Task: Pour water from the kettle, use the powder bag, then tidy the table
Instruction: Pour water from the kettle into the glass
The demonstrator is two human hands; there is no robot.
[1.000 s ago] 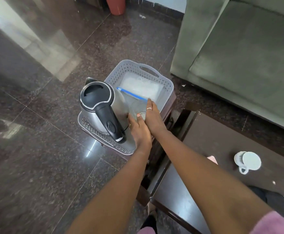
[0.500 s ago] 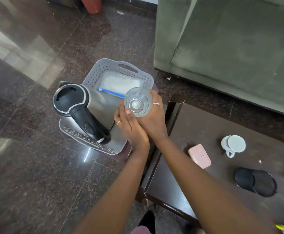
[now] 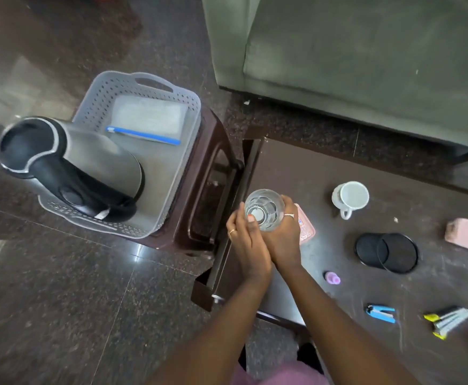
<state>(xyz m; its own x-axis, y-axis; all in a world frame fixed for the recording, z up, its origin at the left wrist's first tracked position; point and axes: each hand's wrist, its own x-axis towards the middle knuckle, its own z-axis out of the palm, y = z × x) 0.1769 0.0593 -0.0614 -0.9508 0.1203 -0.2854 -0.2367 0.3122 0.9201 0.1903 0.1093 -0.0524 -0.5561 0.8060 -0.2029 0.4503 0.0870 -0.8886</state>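
Note:
A clear drinking glass [image 3: 264, 209] is held upright over the left end of the dark table [image 3: 324, 173]. My left hand [image 3: 246, 245] and my right hand [image 3: 284, 240] wrap it from both sides, pressed together. A steel kettle [image 3: 94, 162] with a black lid and handle stands in the grey perforated basket [image 3: 99, 90] on a brown stool [image 3: 213, 162] to the left. Behind the kettle in the basket lies the clear powder bag [image 3: 148, 118] with a blue zip strip. The glass looks empty.
On the table sit a white mug [image 3: 351, 197], a pink case [image 3: 306, 232] partly under my right hand, black coasters [image 3: 385, 252], a pink block [image 3: 467, 236], a small purple cap [image 3: 333, 278], a blue stapler [image 3: 381, 313] and a yellow-tipped item [image 3: 446, 320]. A green sofa [image 3: 366, 51] stands behind.
Both hands lifted the glass out of the basket and carried it right, over the table's left end. The kettle and bag stayed in the basket.

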